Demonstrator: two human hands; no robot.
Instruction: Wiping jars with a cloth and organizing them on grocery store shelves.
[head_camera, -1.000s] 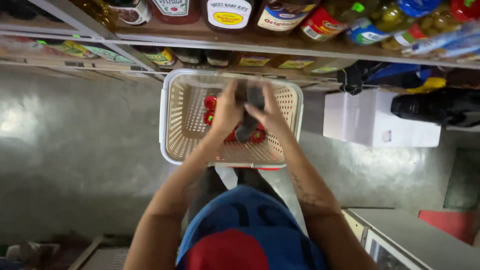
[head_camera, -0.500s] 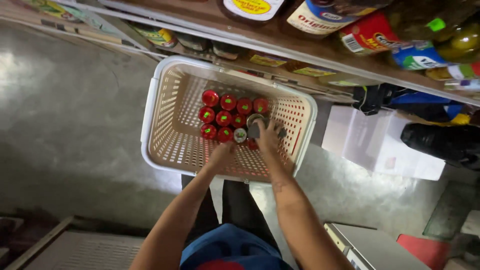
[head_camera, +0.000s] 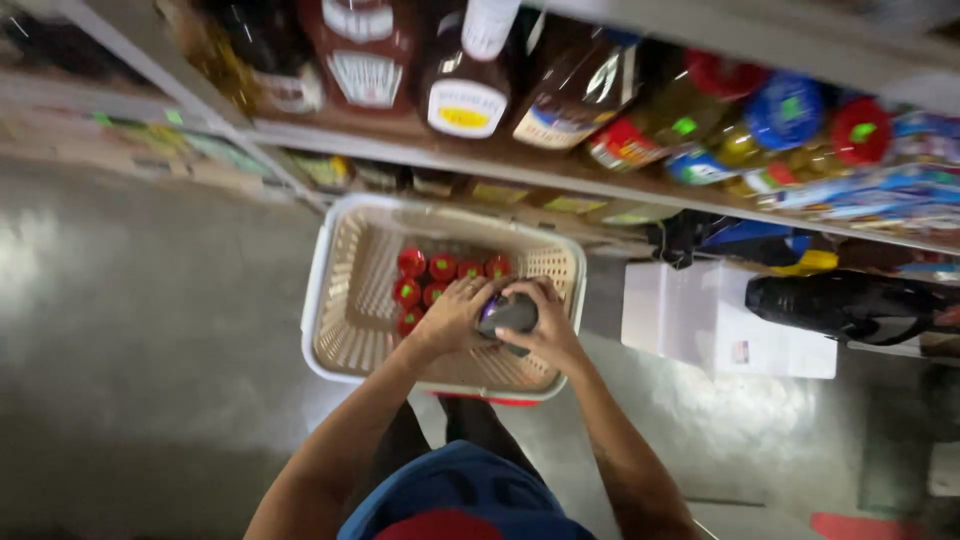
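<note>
Beige plastic basket (head_camera: 345, 300) half-loaded with red-capped bottles (head_camera: 428, 280). Left hand (head_camera: 455, 318) and right hand (head_camera: 545, 325) both clasp a dark bottle (head_camera: 508, 315) over it (label blurred). Lowering it calls for the free spot beside the caps.

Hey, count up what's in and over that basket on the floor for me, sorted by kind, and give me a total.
Red-capped bottles showing in the basket: 6; others may be hidden under the hands
Dark item gripped by the left hand and right hand: 1
Total: 7
</note>
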